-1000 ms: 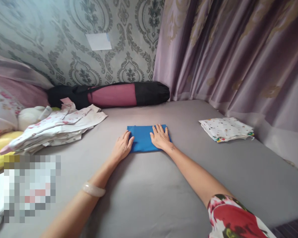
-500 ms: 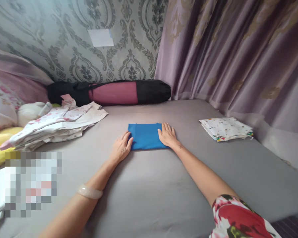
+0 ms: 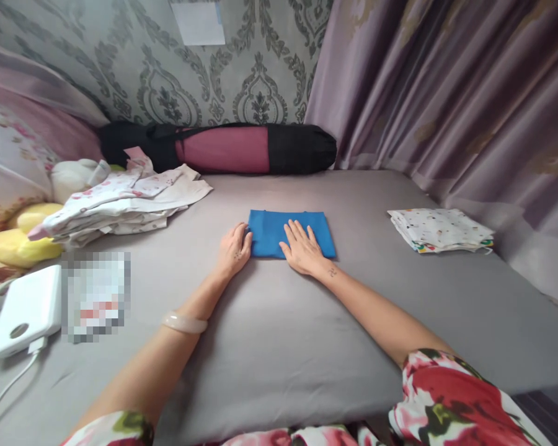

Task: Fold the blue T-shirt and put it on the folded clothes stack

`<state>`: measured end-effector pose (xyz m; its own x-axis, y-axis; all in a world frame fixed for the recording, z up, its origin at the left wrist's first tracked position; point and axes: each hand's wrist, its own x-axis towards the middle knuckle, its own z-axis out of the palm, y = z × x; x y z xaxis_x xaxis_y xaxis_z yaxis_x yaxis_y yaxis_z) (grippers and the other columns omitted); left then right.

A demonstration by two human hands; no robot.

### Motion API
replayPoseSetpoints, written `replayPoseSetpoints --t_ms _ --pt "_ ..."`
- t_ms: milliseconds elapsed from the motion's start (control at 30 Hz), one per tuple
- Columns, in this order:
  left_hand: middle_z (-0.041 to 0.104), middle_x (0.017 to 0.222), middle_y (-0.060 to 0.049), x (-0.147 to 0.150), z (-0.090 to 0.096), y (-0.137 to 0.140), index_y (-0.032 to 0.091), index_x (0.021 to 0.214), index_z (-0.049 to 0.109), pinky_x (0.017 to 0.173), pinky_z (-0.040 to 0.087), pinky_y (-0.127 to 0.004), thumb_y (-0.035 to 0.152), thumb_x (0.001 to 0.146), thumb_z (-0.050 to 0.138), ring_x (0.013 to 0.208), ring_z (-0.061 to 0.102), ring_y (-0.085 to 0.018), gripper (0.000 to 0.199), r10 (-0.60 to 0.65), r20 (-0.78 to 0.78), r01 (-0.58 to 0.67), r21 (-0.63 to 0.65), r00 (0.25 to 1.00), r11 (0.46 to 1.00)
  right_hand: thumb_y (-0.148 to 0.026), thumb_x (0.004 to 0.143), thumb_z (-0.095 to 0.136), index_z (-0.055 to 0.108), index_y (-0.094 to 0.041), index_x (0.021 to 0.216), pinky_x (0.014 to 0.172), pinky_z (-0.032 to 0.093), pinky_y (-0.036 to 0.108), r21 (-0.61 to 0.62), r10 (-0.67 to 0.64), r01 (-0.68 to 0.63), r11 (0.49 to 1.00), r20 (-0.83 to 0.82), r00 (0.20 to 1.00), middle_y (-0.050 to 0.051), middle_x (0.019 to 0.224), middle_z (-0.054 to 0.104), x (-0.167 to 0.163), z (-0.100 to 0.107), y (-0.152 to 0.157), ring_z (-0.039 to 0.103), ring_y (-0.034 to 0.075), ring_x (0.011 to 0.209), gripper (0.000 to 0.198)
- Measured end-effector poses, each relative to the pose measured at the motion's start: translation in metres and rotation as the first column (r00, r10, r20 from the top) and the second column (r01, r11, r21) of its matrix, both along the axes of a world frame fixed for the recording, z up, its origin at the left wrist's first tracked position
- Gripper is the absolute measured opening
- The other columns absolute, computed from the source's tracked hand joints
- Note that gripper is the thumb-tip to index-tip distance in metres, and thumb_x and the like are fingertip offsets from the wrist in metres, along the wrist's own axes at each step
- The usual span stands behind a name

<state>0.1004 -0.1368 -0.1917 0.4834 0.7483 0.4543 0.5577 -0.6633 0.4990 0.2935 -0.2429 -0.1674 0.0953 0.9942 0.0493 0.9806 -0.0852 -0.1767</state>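
Note:
A blue folded cloth [image 3: 268, 230] lies flat in a neat rectangle on the grey bed sheet [image 3: 270, 334]. My right hand [image 3: 302, 249] rests palm down on its front part, right of the middle, with the fingers spread out flat. Against the cloth's left edge lies my left hand [image 3: 235, 246], its fingers stretched forward and slightly bent, the fingertips partly hidden. Neither hand grips the cloth.
On the right lies a stack of folded white printed cloths [image 3: 441, 229]. Left are a loose pile of white clothes [image 3: 134, 204], yellow plush toys [image 3: 23, 232] and a white power bank [image 3: 30, 310] with cables. A long black-and-pink bag [image 3: 223, 148] lies along the wall.
My right hand has slid left from the cloth's right edge onto its surface. My left hand stays at the left edge. The view has tilted down, showing more of the power bank.

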Motion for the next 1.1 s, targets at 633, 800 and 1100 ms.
replayPoseSetpoints --t_ms 633,800,1100 --pt "0.065 0.120 -0.013 -0.007 -0.004 0.011 0.015 0.115 0.059 0.106 0.044 -0.043 0.016 0.086 0.037 0.116 0.059 -0.023 0.037 0.256 0.250 -0.206 -0.209 0.934 0.956 -0.038 0.099 0.021 0.028 -0.005 0.152 0.121 0.008 0.048 -0.053 0.183 -0.189 0.980 -0.113 0.977 0.014 0.161 0.018 -0.059 0.013 0.040 0.014 0.025 0.150 0.063" --pt "0.064 0.122 -0.015 -0.009 -0.003 0.009 0.014 0.118 0.057 0.106 0.045 -0.044 0.014 0.085 0.036 0.117 0.059 -0.023 0.039 0.253 0.207 -0.207 -0.222 0.945 0.953 -0.036 0.099 0.022 0.027 -0.003 0.152 0.121 0.007 0.046 -0.052 0.122 -0.126 0.991 -0.067 0.990 0.014 0.162 0.017 -0.079 0.011 0.059 0.010 0.024 0.150 0.062" --pt "0.064 0.121 -0.016 -0.005 -0.002 0.006 0.011 0.120 0.056 0.105 0.045 -0.044 0.014 0.086 0.035 0.116 0.059 -0.024 0.039 0.226 0.183 -0.191 -0.189 0.957 0.963 -0.032 0.100 0.021 0.038 -0.003 0.147 0.120 0.010 0.047 0.034 0.095 -0.094 0.995 -0.032 0.995 0.016 0.157 0.033 -0.071 0.015 0.086 0.023 0.026 0.147 0.058"
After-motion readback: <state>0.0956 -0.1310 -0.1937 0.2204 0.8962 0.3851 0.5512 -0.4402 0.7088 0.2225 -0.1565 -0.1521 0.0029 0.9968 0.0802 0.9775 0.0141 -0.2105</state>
